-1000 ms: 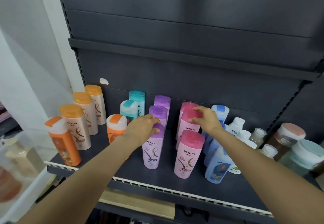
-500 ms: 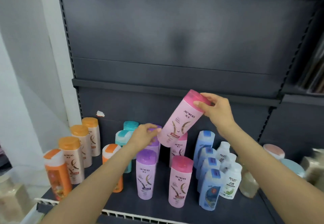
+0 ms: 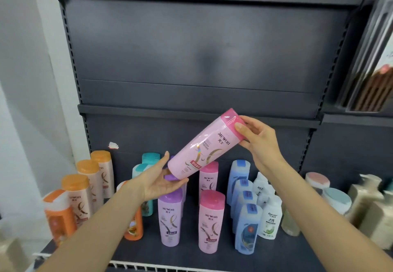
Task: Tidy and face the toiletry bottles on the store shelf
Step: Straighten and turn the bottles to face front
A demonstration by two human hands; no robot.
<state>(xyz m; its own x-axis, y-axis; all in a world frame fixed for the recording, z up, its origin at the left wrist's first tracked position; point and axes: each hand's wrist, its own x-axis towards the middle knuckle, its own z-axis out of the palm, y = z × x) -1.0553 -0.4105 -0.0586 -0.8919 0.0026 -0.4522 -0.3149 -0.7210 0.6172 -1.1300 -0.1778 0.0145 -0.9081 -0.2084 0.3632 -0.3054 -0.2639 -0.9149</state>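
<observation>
A pink Mewon bottle [image 3: 204, 144] hangs tilted in the air above the shelf [image 3: 187, 259], cap up to the right and label towards me. My right hand [image 3: 258, 144] grips its dark pink cap end. My left hand [image 3: 159, 179] lies palm up under the base, fingers nearly straight, thumb raised beside the base. Below stand a purple bottle [image 3: 170, 218] and a pink bottle [image 3: 211, 222] at the front, with another pink bottle [image 3: 208, 179] behind. More purple bottles are mostly hidden by my left hand.
Beige bottles with orange caps [image 3: 79, 197] and orange bottles [image 3: 59, 216] line the left. Teal bottles [image 3: 150, 160] stand at the back. Several blue bottles [image 3: 246, 227] and white bottles [image 3: 271, 222] fill the right, then jars [image 3: 336, 199] and blurred beige pump bottles [image 3: 370, 205].
My right hand lifted a pink bottle off the shelf and tilted it. My left hand left the purple bottle's cap and came under the pink bottle's base.
</observation>
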